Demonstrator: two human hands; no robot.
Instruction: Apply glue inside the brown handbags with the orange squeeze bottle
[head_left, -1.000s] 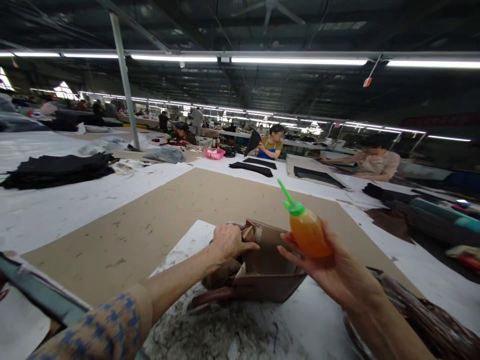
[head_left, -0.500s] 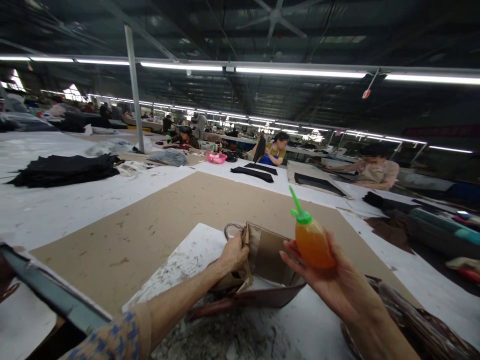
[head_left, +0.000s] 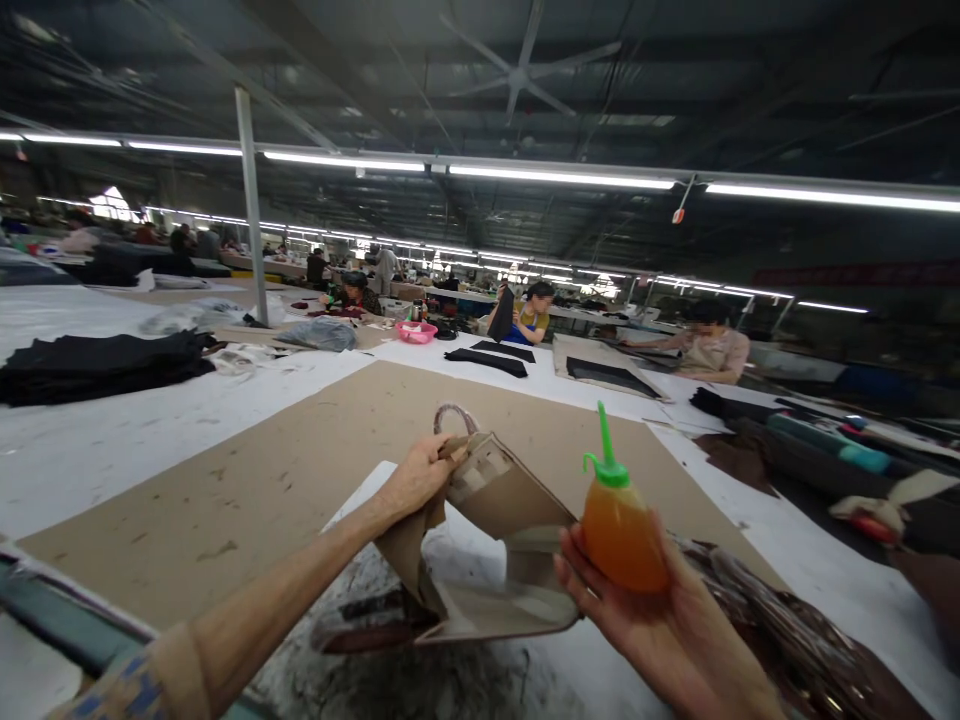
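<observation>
My left hand [head_left: 421, 478] is closed on the upper edge of an open-topped handbag body [head_left: 517, 490], brown outside and beige within. A looped handle [head_left: 454, 412] rises just behind those fingers. Through the bag's open middle a white surface shows. My right hand [head_left: 637, 620] holds a rounded squeeze bottle [head_left: 624, 535] of orange liquid, upright, its green spout pointing up. The fingers of that hand curl under and around the bottle, close to the bag's right side. Beneath the bag lies a white board [head_left: 360, 690] smeared with dark stains.
Brown strap-like pieces in clear wrap [head_left: 780, 620] lie right of my right hand. Beige sheeting [head_left: 262, 480] covers the table ahead. A stack of black pieces [head_left: 105, 365] sits at left, a pink basket [head_left: 416, 332] farther back. Several people work across the table.
The bag has been tilted and opened wider toward me, its left-hand edge raised by my left hand. The bottle has come a little lower and stands more upright. The camera view has shifted right.
</observation>
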